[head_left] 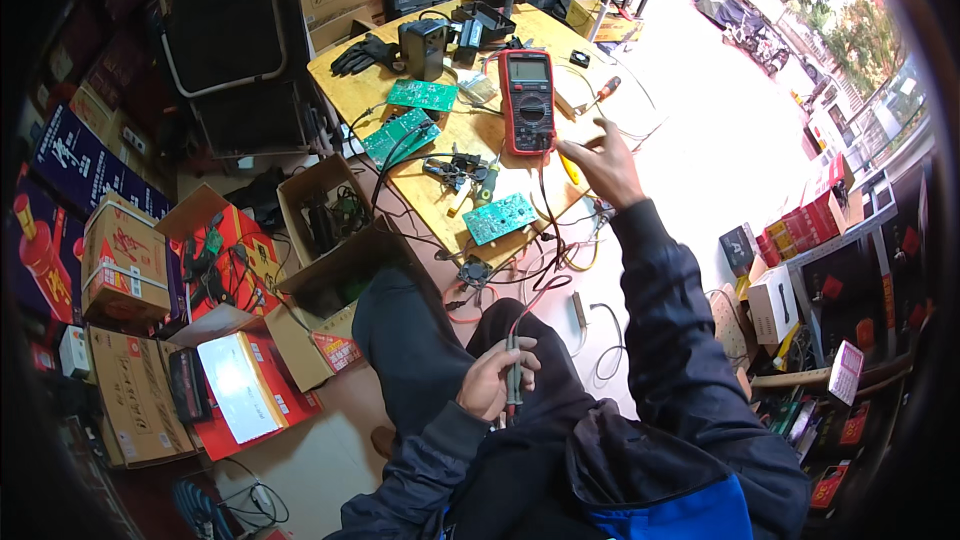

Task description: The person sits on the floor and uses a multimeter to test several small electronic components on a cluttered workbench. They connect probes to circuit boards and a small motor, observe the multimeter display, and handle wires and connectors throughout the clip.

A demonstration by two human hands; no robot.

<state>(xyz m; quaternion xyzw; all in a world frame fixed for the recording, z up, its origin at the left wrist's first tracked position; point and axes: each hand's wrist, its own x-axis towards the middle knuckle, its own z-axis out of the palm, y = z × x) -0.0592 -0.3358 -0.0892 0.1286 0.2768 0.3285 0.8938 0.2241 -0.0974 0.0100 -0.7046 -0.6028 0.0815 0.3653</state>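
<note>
My left hand [486,382] is closed around a pair of multimeter probes [514,380], held upright over my lap. Their leads [530,306] run up toward the table. On the table lies a red and grey digital multimeter [528,100] with a dial and a screen. My right hand [613,170] hovers by its lower right corner, fingers apart, and I see nothing held in it. Beside the fingertips is a yellow handle [570,169]. A green circuit board [499,219] sits at the table's near edge, with a green-handled tool [488,182] behind it.
Two more green boards [402,136] lie to the left, with black gloves [364,56] and a black box [422,48] behind. A screwdriver [608,88] rests at the right. Open cartons [325,215] stand on the left floor. Loose cables cross the table edge.
</note>
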